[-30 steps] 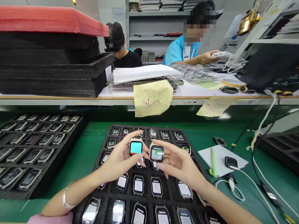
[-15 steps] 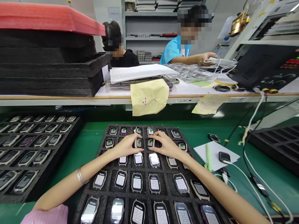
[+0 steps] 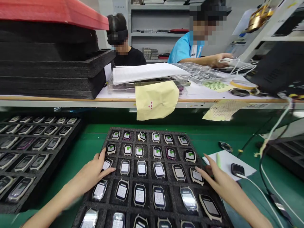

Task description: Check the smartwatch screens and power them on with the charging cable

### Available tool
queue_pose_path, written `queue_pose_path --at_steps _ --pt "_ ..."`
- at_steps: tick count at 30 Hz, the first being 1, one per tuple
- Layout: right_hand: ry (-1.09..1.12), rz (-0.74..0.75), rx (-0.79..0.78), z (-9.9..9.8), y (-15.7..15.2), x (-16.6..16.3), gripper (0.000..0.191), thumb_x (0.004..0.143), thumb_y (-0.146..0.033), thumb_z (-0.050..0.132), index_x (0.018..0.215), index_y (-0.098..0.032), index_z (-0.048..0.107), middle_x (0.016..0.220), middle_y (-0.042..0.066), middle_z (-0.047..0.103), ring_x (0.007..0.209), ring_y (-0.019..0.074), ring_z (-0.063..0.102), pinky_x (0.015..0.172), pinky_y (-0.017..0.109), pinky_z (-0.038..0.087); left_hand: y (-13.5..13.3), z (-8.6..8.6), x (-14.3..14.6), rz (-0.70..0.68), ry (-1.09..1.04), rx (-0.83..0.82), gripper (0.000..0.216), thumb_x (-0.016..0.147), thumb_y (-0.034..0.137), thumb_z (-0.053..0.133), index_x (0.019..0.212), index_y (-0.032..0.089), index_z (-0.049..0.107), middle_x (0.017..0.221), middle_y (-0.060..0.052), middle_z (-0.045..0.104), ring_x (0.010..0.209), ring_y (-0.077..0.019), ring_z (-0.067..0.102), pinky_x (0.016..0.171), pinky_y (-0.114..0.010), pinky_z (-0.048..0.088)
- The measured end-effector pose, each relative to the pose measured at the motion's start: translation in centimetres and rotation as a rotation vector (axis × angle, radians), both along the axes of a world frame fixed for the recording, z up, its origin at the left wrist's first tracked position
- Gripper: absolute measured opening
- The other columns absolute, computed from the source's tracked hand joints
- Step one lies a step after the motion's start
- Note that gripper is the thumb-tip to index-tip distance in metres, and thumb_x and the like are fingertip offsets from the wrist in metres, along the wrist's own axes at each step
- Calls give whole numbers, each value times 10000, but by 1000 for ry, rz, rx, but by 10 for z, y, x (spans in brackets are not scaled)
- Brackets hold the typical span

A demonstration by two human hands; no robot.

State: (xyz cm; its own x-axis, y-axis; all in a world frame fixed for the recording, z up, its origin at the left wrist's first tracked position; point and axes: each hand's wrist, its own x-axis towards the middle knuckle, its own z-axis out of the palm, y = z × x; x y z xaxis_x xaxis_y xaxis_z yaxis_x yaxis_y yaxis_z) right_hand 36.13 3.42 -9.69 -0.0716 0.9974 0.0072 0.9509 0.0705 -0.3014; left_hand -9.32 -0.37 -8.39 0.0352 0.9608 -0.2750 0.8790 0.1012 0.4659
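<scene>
A black foam tray (image 3: 133,175) of square-faced smartwatches lies in front of me on the green mat, most watch screens lit. My left hand (image 3: 91,172) is at the tray's left edge, thumb and index finger spread around a watch (image 3: 107,163) in the outer column. Over the right edge, my right hand (image 3: 220,180) has its thumb close to another watch (image 3: 197,175) and its index finger stretched out beyond the rim. Both hands look open. Whether their hidden fingers touch the tray's sides, I cannot tell.
A second watch tray (image 3: 45,171) lies at left, below stacked black foam trays (image 3: 47,69) on the shelf. At right are white paper (image 3: 223,158), a cabled watch (image 3: 237,170) and loose cables. Two people sit beyond the shelf; one holds a white cabled object (image 3: 231,60).
Both hands have left the two middle watches in the second row and moved outward to opposite tray edges. Those watches now sit uncovered in their slots. My view has shifted slightly.
</scene>
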Motion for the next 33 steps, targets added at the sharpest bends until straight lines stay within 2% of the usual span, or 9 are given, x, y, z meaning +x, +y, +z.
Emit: queue_pose_path --at_steps 3,5,9,14,19,23,25,28,33 --pt "210 -40 -89 -9 -8 6 663 867 -623 388 1356 -179 333 985 159 678 869 335 669 670 398 540 -7 -7 -14 26 -186 21 469 903 458 371 1293 213 280 1290 -160 492 1123 -326 550 928 -449 425" --pt "312 -32 -83 -9 -4 4 589 849 -610 445 1277 -206 410 1029 155 672 960 338 649 701 388 542 -4 -11 -20 15 -248 34 334 885 353 403 1187 232 325 1190 -107 553 1031 -280 585 937 -432 418" --pt "387 77 -57 -4 18 -1 466 813 -565 526 1124 -217 532 1171 138 621 1155 349 540 859 409 498 16 -15 -24 -48 -252 92 316 790 201 426 1099 224 368 1074 -61 557 991 -245 561 932 -410 420" --pt "306 182 -79 3 54 -10 463 806 -526 537 1154 -223 566 1237 101 604 1109 330 571 848 400 498 48 -8 -17 -149 -48 175 401 785 188 411 1185 200 384 1217 -109 480 1118 -252 518 947 -363 416" --pt "121 219 -129 0 78 -11 505 767 -575 551 1113 -209 590 1103 108 669 866 329 659 687 408 533 65 9 -15 -223 209 44 429 865 303 425 1282 200 422 1057 -125 530 909 -275 615 828 -386 470" --pt "19 241 11 -4 82 -12 546 711 -610 561 1010 -159 637 1182 195 596 1138 404 530 917 514 456 71 20 -13 -268 301 17 432 824 318 535 1242 212 513 1004 -137 549 965 -325 586 838 -457 458" --pt "5 219 88 2 79 -15 555 683 -633 572 943 -150 654 1267 226 527 1232 431 436 980 547 402 72 23 -10 -283 348 24 441 799 290 579 1231 217 534 1045 -156 549 1024 -353 558 849 -506 445" --pt "134 125 74 23 68 -20 548 678 -642 608 949 -168 646 1223 195 579 1142 419 525 956 547 436 74 26 -9 -307 400 62 419 786 227 602 1204 213 566 1131 -190 540 1123 -392 502 873 -568 414" --pt "688 7 -148 64 45 -33 582 665 -521 746 1115 -178 610 1116 140 657 990 346 638 856 448 537 77 19 -22 -450 358 240 327 763 217 657 1086 208 609 1477 -138 316 1387 -333 215 1091 -549 209"
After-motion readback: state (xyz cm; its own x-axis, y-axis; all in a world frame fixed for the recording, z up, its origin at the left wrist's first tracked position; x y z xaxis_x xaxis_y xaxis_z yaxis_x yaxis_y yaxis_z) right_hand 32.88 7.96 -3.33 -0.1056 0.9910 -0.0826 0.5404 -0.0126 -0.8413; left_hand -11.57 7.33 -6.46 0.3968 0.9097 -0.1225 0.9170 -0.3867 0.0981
